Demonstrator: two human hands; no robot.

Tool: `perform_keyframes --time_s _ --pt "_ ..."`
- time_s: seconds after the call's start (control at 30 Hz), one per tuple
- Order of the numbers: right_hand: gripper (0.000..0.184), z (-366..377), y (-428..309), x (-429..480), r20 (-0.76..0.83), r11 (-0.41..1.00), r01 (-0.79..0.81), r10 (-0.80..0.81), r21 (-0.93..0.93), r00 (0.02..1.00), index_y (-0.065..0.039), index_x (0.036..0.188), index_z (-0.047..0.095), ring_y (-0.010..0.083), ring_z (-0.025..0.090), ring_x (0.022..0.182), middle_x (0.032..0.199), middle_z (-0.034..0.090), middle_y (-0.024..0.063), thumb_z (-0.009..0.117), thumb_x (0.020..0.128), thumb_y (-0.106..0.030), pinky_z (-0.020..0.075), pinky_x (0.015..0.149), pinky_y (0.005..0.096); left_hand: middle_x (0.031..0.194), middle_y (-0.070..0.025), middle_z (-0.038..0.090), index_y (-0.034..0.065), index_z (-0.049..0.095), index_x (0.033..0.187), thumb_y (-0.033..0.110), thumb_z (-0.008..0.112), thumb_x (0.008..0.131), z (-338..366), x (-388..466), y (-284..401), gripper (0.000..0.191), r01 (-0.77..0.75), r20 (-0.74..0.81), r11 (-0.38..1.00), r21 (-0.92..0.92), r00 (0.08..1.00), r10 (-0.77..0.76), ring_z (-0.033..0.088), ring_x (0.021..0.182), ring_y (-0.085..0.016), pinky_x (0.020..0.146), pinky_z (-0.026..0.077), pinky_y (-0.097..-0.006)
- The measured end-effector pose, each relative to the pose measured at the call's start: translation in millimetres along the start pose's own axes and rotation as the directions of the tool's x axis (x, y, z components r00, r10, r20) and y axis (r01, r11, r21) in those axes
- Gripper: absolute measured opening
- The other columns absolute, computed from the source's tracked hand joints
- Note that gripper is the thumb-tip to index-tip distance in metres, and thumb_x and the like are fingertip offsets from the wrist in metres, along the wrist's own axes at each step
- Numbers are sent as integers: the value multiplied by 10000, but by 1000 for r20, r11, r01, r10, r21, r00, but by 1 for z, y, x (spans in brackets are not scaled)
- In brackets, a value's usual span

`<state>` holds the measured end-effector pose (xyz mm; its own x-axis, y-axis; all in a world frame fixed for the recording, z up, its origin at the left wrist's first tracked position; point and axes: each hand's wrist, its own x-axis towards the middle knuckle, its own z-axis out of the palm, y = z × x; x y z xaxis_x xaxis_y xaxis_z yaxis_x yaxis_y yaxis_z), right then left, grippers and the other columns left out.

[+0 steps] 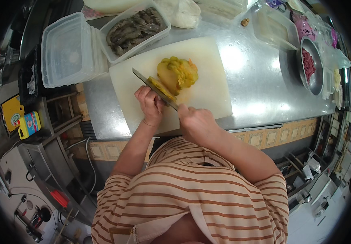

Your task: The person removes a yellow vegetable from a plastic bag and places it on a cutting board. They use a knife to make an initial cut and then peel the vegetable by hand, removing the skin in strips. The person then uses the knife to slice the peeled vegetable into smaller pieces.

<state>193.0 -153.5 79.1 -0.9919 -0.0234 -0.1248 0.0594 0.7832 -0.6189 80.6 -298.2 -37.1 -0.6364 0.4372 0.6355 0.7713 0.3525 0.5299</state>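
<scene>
My right hand [198, 123] grips the handle of a kitchen knife [142, 78], whose blade slants up to the left over a white cutting board [207, 59]. Curled fingers of my left hand [148, 105] rest close against the near side of the blade. What they hold, if anything, is hidden by the hand and knife. Along the blade's far side lies a yellow-green slice [160, 87] of what looks like pickled vegetable. Just beyond it, a heap of similar sliced vegetable [181, 73] sits on the board, with yellowish wet marks nearby.
A plastic tub [164, 33] of raw shrimp touches the board's far left, beside stacked clear containers [65, 52]. Rightward on the steel table [255, 79] stand a metal bowl [317, 71] with minced meat and a plastic container [291, 23]. A small brown lump [245, 22] lies at the back.
</scene>
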Motion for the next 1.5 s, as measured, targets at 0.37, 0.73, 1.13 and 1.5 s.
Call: perform_keyframes --time_s 0.37,0.73,1.13,1.5 --pt "136 -1 -5 -13 192 986 -141 155 -87 969 5 846 496 317 661 627 702 630 173 568 736 -30 525 523 400 1064 -120 509 60 515 1019 23 594 793 -2 0 2 243 -13 -5 999 -34 1000 13 480 946 -331 840 397 -425" --pt "233 28 22 42 109 976 -206 198 73 974 6 943 513 368 644 656 720 644 210 609 760 -101 514 616 447 1060 -129 508 42 563 1037 25 603 868 -12 3 15 175 68 10 997 -32 998 -67 484 989 -308 863 418 -393" --pt "153 -17 7 -49 -40 996 -73 71 -53 997 -18 822 456 325 592 527 610 562 136 595 759 -34 470 478 420 1063 -127 505 41 560 1030 48 615 871 -11 -9 6 168 9 47 999 -41 999 -7 482 988 -307 862 411 -389" --pt "152 -13 14 -60 71 995 -73 78 -60 994 -29 821 467 321 590 527 654 574 136 577 718 -8 488 490 402 1071 -143 500 40 534 1033 -33 597 815 -16 -11 12 239 15 46 998 -66 999 -12 484 975 -325 842 427 -401"
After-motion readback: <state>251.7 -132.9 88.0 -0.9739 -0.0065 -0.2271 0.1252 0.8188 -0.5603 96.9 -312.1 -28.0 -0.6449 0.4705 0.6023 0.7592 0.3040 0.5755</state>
